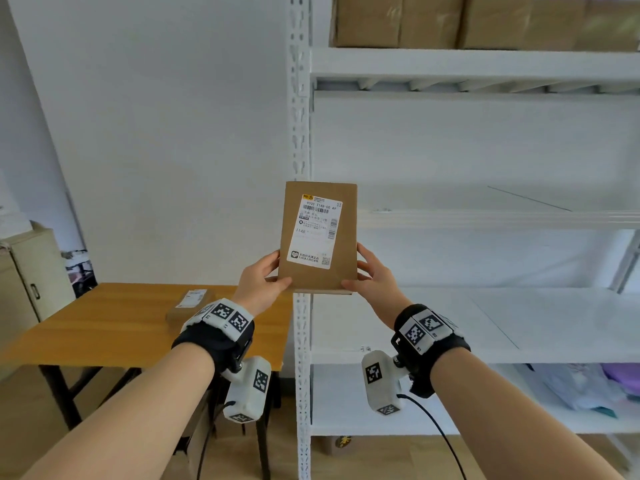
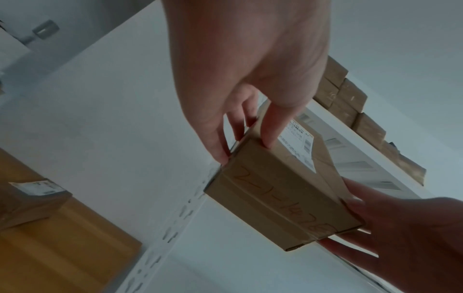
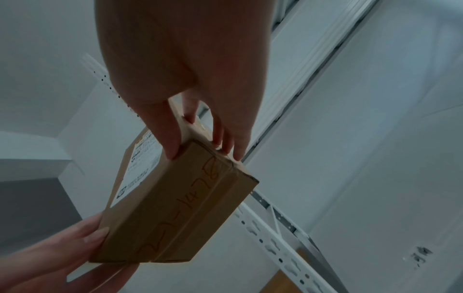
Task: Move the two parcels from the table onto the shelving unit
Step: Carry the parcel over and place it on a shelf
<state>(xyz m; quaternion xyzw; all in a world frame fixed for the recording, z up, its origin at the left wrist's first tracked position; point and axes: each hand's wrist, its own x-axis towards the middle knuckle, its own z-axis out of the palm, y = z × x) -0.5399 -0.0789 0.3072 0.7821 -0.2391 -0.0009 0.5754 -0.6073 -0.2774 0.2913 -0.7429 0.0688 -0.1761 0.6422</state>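
— What are the hands doing?

— The left hand point(image 1: 264, 278) pinches the lower left corner of a brown parcel point(image 1: 318, 237), thumb on the labelled front, fingers curled behind. The right hand point(image 1: 372, 275) takes the lower right corner the same way.

— How is the parcel held?

— Upright in the air, its white shipping label point(image 1: 316, 231) facing the person, in front of the white upright post point(image 1: 300, 133) of the shelving unit point(image 1: 485, 64). It touches no shelf. The wrist views show handwriting in orange along its taped bottom edge.

— And the other parcel?

— The second parcel point(image 1: 188, 306) lies flat on the wooden bench point(image 1: 104, 327), label up, left of the shelving unit and partly hidden behind the left wrist.

— What else is about?

— Both wrists wear black bands with white marker blocks. Cardboard boxes point(image 1: 450, 22) stand in a row on the top shelf; the middle shelf point(image 1: 502, 216) sits just right of the held parcel. A beige cabinet point(image 1: 31, 271) stands at the far left by the wall.
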